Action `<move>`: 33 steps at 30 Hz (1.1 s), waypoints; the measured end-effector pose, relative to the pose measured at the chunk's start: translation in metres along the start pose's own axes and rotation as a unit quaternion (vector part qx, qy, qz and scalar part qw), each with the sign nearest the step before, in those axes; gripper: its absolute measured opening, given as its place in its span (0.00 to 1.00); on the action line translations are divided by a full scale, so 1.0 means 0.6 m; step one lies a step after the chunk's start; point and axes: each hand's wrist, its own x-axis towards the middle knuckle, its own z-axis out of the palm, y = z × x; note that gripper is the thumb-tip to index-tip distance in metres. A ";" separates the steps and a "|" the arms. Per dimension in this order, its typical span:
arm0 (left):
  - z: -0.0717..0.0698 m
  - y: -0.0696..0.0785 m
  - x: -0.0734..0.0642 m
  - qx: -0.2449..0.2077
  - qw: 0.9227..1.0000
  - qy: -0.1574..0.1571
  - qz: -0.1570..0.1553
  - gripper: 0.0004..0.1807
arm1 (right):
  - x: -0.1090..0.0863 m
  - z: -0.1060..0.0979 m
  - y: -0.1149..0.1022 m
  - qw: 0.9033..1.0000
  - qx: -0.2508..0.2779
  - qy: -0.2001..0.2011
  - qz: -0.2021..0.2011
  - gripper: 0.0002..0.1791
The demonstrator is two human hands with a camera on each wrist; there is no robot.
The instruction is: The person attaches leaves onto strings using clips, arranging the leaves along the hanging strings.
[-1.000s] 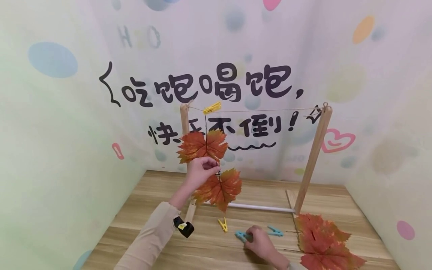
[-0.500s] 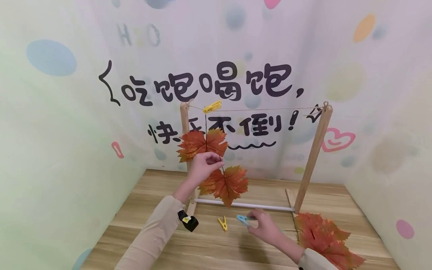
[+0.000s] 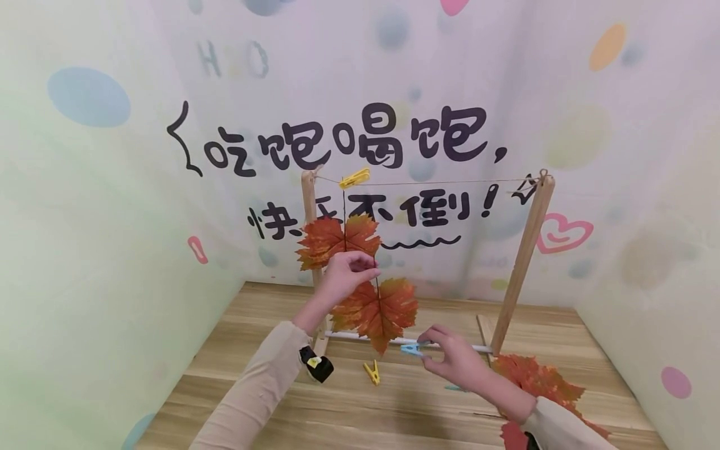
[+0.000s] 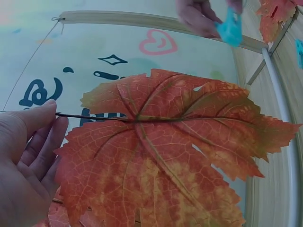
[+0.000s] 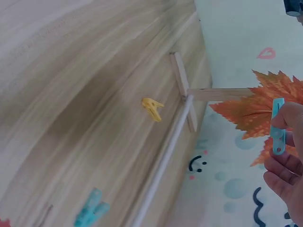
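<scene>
My left hand [image 3: 351, 275] pinches the dark stem of an orange-red maple leaf [image 3: 385, 312], which hangs below the fingers. In the left wrist view this leaf [image 4: 161, 137] fills the middle, its stem between thumb and fingertips. My right hand [image 3: 458, 359] holds a light blue clothespin [image 3: 412, 349] between thumb and fingers, above the table and to the right of the leaf. The right wrist view shows the blue clothespin [image 5: 278, 125] upright in the grip. Another leaf [image 3: 332, 240] hangs by its stem from a yellow clothespin [image 3: 354, 179] on the string.
A thin string [image 3: 439, 183] spans two wooden posts [image 3: 520, 269] joined low down by a white rod [image 3: 450, 345]. A yellow clothespin [image 3: 372, 372] lies on the wooden table [image 3: 315, 419]. Another blue clothespin [image 5: 91, 208] and more leaves [image 3: 540, 381] lie at the right.
My right hand has lifted a blue clothespin off the table and brought it up toward the frame. The left hand, still pinching the stem, has shifted slightly right and up.
</scene>
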 end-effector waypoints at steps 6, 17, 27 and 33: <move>-0.001 0.008 0.003 0.011 1.000 -0.011 0.003 0.07 | 0.018 -0.040 -0.011 1.000 -0.020 -0.011 -0.005 0.13; 0.003 0.021 0.015 -0.003 1.000 -0.008 0.010 0.07 | 0.045 -0.087 -0.013 0.996 -0.077 0.035 -0.035 0.14; 0.008 0.032 0.022 -0.017 1.000 -0.009 0.020 0.08 | 0.062 -0.110 -0.016 0.996 -0.080 0.032 -0.029 0.15; 0.007 0.039 0.028 -0.028 0.999 -0.007 0.029 0.08 | 0.072 -0.122 -0.015 0.997 -0.071 0.023 -0.030 0.15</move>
